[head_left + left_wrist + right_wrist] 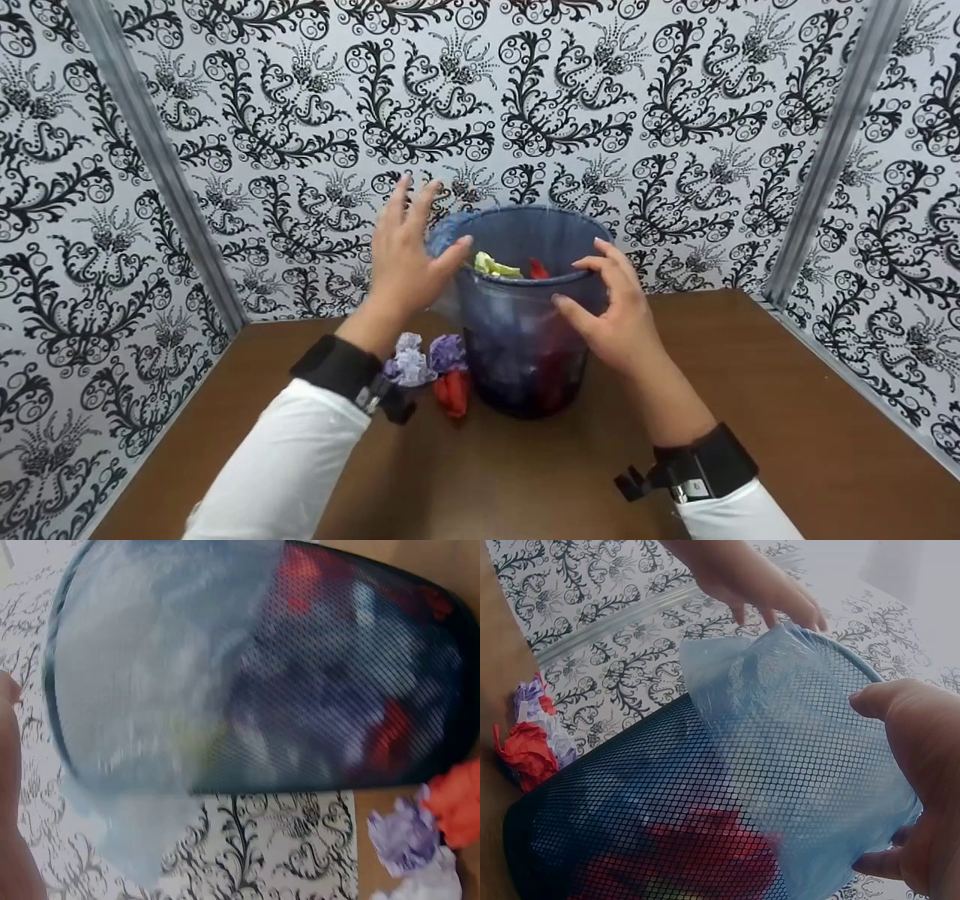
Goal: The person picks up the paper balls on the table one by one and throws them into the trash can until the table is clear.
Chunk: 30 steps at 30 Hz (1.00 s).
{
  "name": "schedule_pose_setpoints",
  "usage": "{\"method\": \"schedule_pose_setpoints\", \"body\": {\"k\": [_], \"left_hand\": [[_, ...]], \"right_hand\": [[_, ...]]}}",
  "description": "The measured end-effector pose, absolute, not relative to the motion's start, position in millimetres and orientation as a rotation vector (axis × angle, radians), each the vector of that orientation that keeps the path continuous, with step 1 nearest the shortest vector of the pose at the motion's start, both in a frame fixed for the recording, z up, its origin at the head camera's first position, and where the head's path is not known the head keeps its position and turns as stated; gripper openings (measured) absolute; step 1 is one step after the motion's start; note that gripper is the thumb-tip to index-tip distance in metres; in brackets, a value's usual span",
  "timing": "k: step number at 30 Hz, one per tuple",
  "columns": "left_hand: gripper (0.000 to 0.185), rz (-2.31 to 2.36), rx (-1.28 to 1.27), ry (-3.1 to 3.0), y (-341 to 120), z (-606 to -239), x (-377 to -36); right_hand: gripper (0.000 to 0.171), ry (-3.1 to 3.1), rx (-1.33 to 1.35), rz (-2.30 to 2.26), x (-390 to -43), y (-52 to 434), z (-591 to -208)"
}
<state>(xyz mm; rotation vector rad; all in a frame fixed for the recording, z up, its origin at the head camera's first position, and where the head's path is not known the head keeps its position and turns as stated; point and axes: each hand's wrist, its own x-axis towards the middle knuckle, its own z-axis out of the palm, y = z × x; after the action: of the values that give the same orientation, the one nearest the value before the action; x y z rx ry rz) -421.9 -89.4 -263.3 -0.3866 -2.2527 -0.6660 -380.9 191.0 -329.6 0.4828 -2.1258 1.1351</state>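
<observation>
A dark mesh waste bin [525,352] stands upright on the table, a translucent blue plastic bag [780,712] lining it and folded over its rim. Inside show crumpled yellow-green paper [495,265] and red paper [538,268]; more colours show through the mesh. My left hand [409,259] is raised at the bin's left side, fingers spread, thumb near the rim. On the right, my right hand [619,315] is at the rim, fingertips over its edge and thumb in front, spread well apart in the right wrist view.
Left of the bin lie crumpled papers on the brown table [495,480]: a white-lilac wad [411,364], a purple ball [448,352] and a red piece [451,394]. Patterned black-and-white panels [420,90] with grey corner posts [161,165] enclose the table behind and at both sides.
</observation>
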Motion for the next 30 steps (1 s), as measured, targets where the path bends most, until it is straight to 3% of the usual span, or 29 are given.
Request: {"method": "schedule_pose_setpoints", "body": {"k": [12,30], "left_hand": [[0.079,-0.730,-0.305,-2.303,-146,-340,-424],[0.089,-0.765,-0.377,-2.593,-115,-431,-425]], "right_hand": [[0.049,-2.154,0.466,1.127,-380,192,-333],[0.047,-2.114,0.472,1.140,-381,191,-330]]}}
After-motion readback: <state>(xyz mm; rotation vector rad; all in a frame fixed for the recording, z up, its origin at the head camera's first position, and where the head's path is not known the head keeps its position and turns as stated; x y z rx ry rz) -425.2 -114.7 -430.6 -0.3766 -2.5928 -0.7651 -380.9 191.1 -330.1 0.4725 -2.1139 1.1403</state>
